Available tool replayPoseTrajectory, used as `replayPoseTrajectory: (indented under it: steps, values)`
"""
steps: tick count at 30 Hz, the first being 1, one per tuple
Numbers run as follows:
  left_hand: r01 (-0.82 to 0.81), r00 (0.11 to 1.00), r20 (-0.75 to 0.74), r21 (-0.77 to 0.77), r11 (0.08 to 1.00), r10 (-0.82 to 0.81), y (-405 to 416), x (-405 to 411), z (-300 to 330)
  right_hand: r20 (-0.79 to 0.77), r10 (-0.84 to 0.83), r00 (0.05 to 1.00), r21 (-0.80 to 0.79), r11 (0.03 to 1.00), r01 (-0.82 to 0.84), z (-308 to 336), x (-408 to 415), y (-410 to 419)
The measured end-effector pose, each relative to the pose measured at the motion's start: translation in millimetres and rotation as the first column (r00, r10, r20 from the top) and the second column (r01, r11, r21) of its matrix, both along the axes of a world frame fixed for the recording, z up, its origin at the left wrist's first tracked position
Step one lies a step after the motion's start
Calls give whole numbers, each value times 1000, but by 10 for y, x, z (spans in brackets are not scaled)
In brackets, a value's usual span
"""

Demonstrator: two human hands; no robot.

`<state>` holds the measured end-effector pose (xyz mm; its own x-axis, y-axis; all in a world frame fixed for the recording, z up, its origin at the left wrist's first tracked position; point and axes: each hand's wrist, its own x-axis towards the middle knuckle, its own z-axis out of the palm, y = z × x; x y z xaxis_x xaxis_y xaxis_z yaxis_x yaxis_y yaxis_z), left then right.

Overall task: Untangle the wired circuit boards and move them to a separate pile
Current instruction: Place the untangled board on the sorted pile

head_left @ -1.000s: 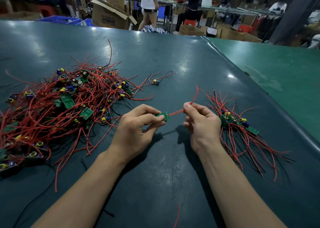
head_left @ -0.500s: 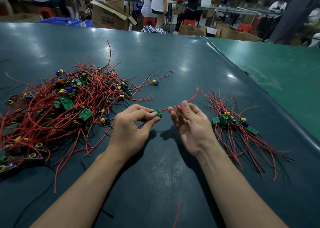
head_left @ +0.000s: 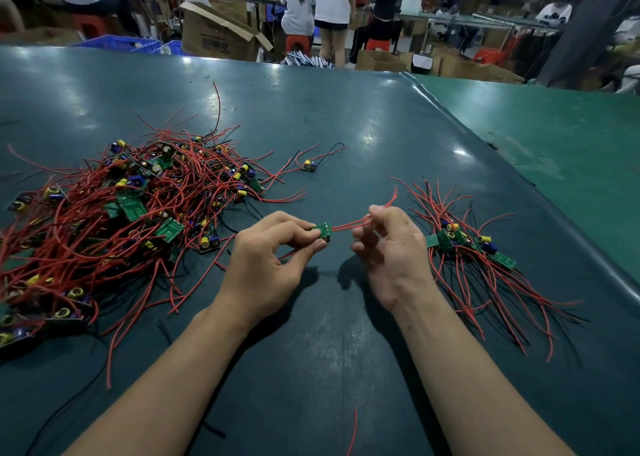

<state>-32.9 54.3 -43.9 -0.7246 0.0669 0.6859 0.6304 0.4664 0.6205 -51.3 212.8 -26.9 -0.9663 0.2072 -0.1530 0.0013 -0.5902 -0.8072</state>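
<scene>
A big tangled heap of green circuit boards with red and black wires [head_left: 131, 213] covers the table's left side. A smaller sorted pile [head_left: 478, 258] lies at the right, its wires fanned out. Between them my left hand [head_left: 270, 261] pinches one small green circuit board [head_left: 323, 230] with thumb and forefinger. Its red wires [head_left: 349, 225] run right into my right hand [head_left: 391, 251], whose curled fingers hold them, the wire tips sticking up past the fingers.
One lone board with wires [head_left: 309, 166] lies apart behind the heap. A loose red wire [head_left: 352, 431] lies near the front edge. The dark green table [head_left: 311, 351] meets a lighter green table [head_left: 554, 150] on the right. People and cardboard boxes fill the background.
My right hand opened half a second ago and has now curled round the red wires again, farther along them. My left hand keeps pinching the board, shifted slightly left.
</scene>
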Motion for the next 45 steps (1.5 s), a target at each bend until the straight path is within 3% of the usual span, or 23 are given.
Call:
replayPoseTrajectory:
  steps: [3, 8, 10, 13, 15, 18, 24, 29, 33, 38, 45]
  values:
    - [27, 999, -16, -34, 999, -27, 27, 12, -3, -37, -226, 973, 57, 972, 228, -29, -35, 28]
    - [-36, 999, -32, -17, 999, 35, -7, -11, -17, -25, -423, 906, -10, 906, 423, -11, -86, 215]
    - [-77, 995, -56, 6, 997, 78, -12, -20, -18, -11, -343, 939, -34, 939, 342, 2, -72, 221]
    - [-144, 985, -91, 37, 989, 147, -29, -40, -13, 86, 28, 996, 88, 995, -36, -3, 1, 94]
    - [-137, 986, -91, 36, 990, 140, -43, -44, -8, 88, 252, 964, 177, 948, -264, -20, 59, -6]
    - [-79, 995, -53, 14, 997, 80, -38, -23, -3, 44, 369, 928, 187, 910, -370, -33, 93, -60]
    - [38, 999, -1, -19, 999, -38, -23, 2, 2, 10, 294, 956, 232, 929, -288, -55, 47, 4]
    - [14, 1000, 1, -34, 999, -14, 4, 7, 6, -70, -20, 997, 343, 939, 43, -93, -17, 3]
    - [33, 999, 0, -53, 998, -33, 11, 16, 9, -165, -190, 968, 500, 829, 248, -102, -39, 31]
    - [44, 999, 1, -65, 997, -44, 17, 26, 24, -125, -188, 974, 350, 911, 220, -94, -39, 0]
    - [39, 999, -8, -85, 996, -39, -2, 34, 24, -137, -106, 985, 380, 913, 152, -71, -32, 40]
